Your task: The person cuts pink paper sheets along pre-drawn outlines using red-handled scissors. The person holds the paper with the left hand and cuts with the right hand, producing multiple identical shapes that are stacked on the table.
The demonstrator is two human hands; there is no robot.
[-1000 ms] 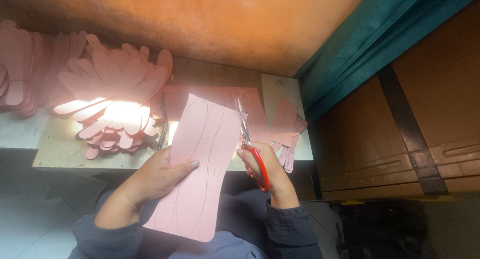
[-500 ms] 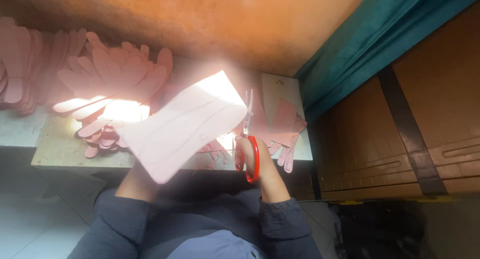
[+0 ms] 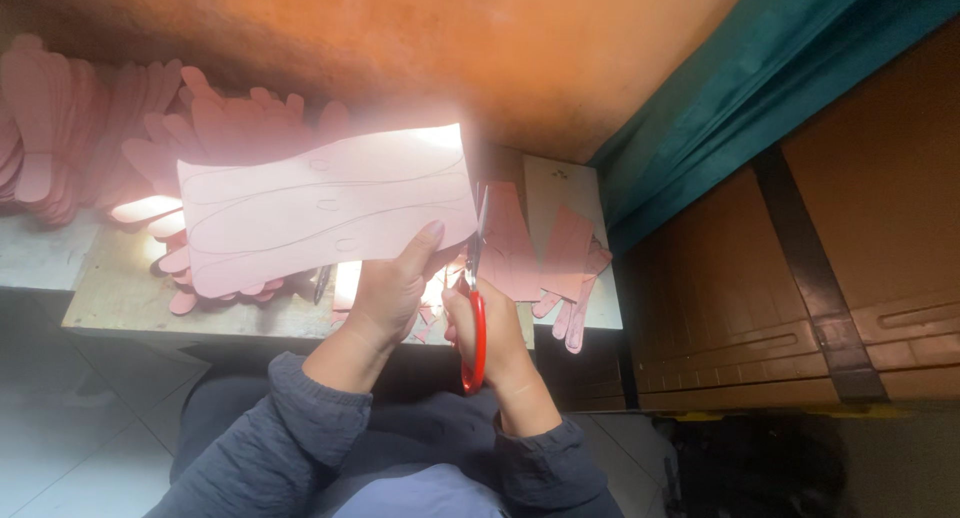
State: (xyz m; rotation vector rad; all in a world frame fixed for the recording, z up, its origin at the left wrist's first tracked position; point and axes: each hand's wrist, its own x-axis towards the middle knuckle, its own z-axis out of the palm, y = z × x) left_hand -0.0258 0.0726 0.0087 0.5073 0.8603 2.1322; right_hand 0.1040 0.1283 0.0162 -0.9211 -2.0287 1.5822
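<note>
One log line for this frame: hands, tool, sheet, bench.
left hand: holds pink sheet | right hand: grips red-handled scissors, blades at sheet edge | bench: piles of pink cut-outs

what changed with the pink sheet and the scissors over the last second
The left hand has turned the pink sheet from upright to lying crosswise, its long side now running left to right, and grips it at the lower right corner. The right hand kept hold of the red-handled scissors, blades up at the sheet's right edge. The pink cutouts on the table stayed put.
</note>
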